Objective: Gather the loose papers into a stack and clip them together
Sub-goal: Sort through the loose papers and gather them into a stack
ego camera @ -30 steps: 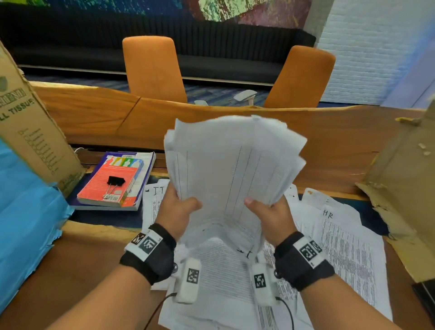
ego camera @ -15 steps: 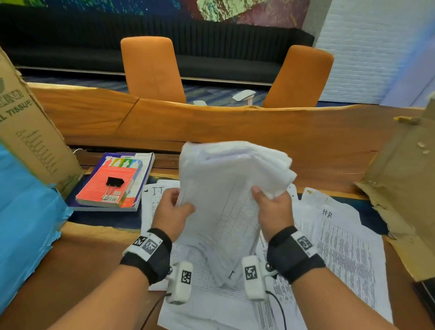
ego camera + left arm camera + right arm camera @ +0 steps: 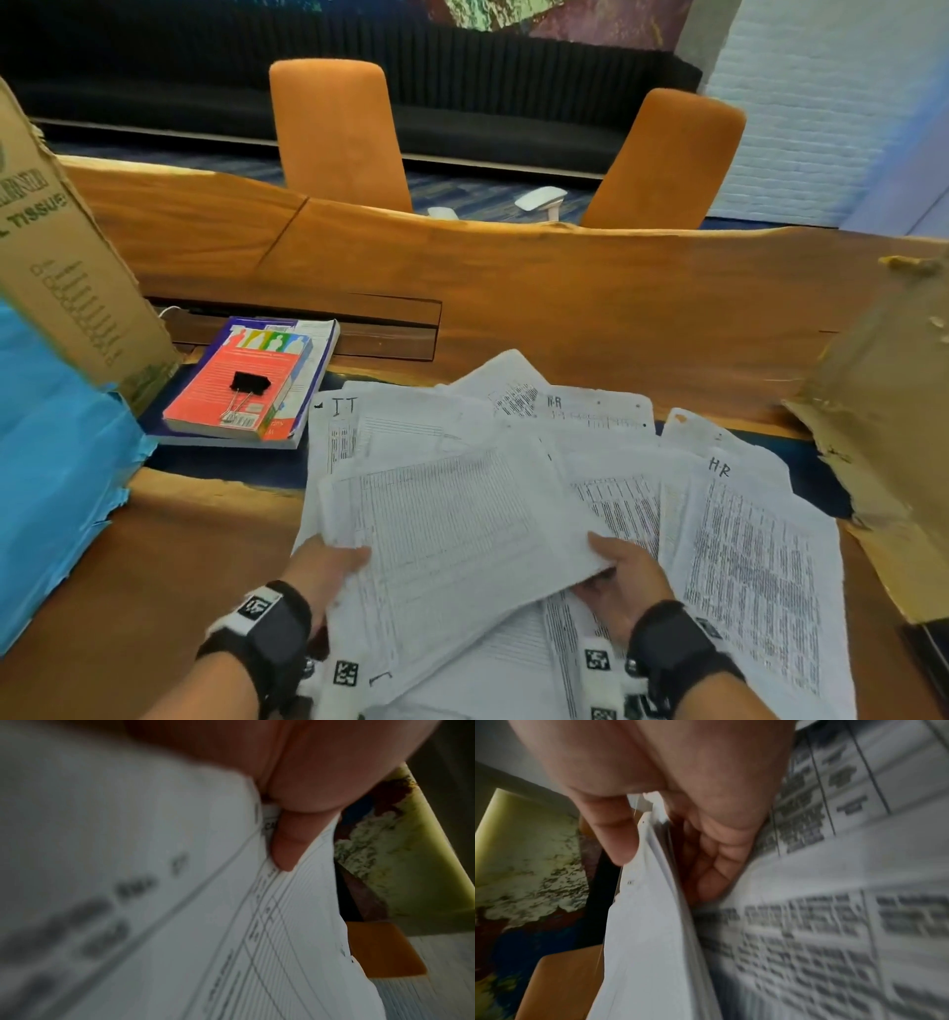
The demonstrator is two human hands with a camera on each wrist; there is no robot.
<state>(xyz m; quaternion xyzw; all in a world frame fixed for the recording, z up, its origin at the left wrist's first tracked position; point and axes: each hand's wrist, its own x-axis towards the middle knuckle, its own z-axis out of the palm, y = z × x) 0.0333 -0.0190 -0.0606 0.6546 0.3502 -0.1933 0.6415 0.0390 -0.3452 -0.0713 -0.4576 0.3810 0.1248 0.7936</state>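
Observation:
A sheaf of printed papers (image 3: 452, 529) lies low and nearly flat over the loose sheets (image 3: 750, 555) spread on the table. My left hand (image 3: 328, 565) grips its near left edge, thumb on top. My right hand (image 3: 616, 575) pinches its near right corner between thumb and fingers, as the right wrist view shows (image 3: 639, 845). In the left wrist view a fingertip (image 3: 285, 850) presses into the sheets (image 3: 180, 902). A black binder clip (image 3: 246, 390) rests on the red book (image 3: 241, 390) to the left.
A cardboard tissue box (image 3: 67, 277) and blue wrapping (image 3: 56, 462) stand at the left. Torn cardboard (image 3: 883, 411) lies at the right. A raised wooden ledge (image 3: 513, 288) runs behind the papers, with two orange chairs (image 3: 339, 133) beyond.
The sheaf was held upright in both hands; it has come down forward and now lies nearly flat on the spread sheets. Both hands have dropped toward the near edge.

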